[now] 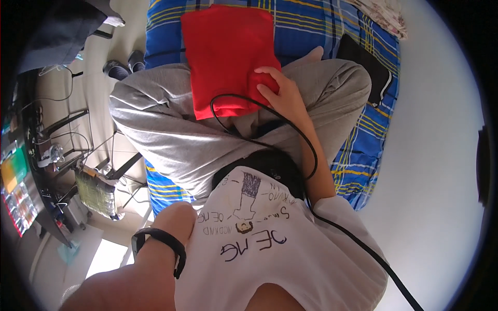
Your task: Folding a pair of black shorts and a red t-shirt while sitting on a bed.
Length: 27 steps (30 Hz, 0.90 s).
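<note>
A folded red cloth (pixel 228 57), perhaps a garment, lies across my crossed legs and onto the bed. My right hand (pixel 282 96) is at its near right corner, thumb and fingers curled around a bunched part of the fabric. The remaining fingertips are hidden. A black cable (pixel 306 137) loops over the cloth's near edge and runs past my right forearm to the lower right. My left arm (pixel 174 223) is bent at the lower left, with a black band (pixel 161 242) around the wrist. The fingers of that hand do not show.
Blue plaid bedding (pixel 303 26) lies under me, beside a white wall (pixel 430 155). A black folded cloth (pixel 363 67) rests at the right. Off the bed's left side are dark shoes (pixel 124 65), a chair (pixel 96 192) and a cluttered desk (pixel 36 192).
</note>
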Each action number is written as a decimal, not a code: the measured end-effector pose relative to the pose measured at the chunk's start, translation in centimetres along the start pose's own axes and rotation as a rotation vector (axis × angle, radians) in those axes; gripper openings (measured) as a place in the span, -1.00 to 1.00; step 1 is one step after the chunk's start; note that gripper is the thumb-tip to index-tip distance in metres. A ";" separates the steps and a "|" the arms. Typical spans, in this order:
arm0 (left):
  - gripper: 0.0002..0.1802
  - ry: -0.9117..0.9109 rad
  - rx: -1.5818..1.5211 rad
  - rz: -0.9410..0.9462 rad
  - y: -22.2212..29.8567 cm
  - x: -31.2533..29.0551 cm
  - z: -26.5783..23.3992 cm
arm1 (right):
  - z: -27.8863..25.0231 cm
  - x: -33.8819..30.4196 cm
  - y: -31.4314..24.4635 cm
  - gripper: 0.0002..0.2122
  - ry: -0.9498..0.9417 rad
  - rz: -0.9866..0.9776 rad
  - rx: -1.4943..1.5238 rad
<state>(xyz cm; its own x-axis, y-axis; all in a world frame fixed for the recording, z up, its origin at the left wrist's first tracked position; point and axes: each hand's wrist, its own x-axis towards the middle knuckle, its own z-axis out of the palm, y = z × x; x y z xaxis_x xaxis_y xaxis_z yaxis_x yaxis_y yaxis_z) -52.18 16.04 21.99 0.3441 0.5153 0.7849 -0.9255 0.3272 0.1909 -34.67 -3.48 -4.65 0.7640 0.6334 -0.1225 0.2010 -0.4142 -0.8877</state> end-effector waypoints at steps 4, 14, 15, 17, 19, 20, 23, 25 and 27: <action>-0.62 0.267 0.375 0.142 -0.2 -3.9 -2.9 | 0.9 0.8 0.1 -0.70 0.022 -0.138 0.002; -0.07 -1.290 1.630 -0.909 -5.3 -12.8 -19.9 | -6.3 -0.8 -3.0 -0.70 -0.364 0.048 -0.095; -0.07 -1.295 1.635 -0.901 -5.5 -12.9 -20.0 | -7.8 -0.6 -2.7 -0.70 -0.359 0.041 -0.094; -0.05 -1.289 1.613 -0.832 -5.7 -13.0 -19.8 | -10.2 0.0 -1.9 -0.55 -0.270 0.057 -0.319; -0.06 -1.295 1.587 -0.830 -6.9 -13.1 -20.3 | -10.1 1.6 -1.4 -0.46 -0.225 -0.115 -0.496; -0.10 -1.350 1.566 -0.796 -7.6 -13.6 -21.0 | -9.8 2.6 -1.1 -0.36 -0.171 -0.280 -0.667; -0.27 -1.439 1.566 -0.698 -8.9 -14.4 -22.0 | -7.0 5.2 2.1 -0.31 -0.256 -0.388 -0.832; -0.37 -1.412 1.553 -0.704 -9.2 -14.8 -22.7 | -6.4 6.1 1.6 -0.30 -0.241 -0.444 -0.925; -0.46 -1.355 1.557 -0.660 -9.7 -14.5 -23.2 | -5.6 7.2 2.1 -0.29 -0.243 -0.493 -1.000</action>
<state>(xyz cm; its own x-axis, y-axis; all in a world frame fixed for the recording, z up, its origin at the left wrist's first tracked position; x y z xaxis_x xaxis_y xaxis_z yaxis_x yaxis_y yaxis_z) -44.48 23.75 -4.93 0.9389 -0.3250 0.1134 -0.3412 -0.9222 0.1819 -25.35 -3.41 -4.90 0.3496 0.9361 -0.0383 0.9277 -0.3516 -0.1257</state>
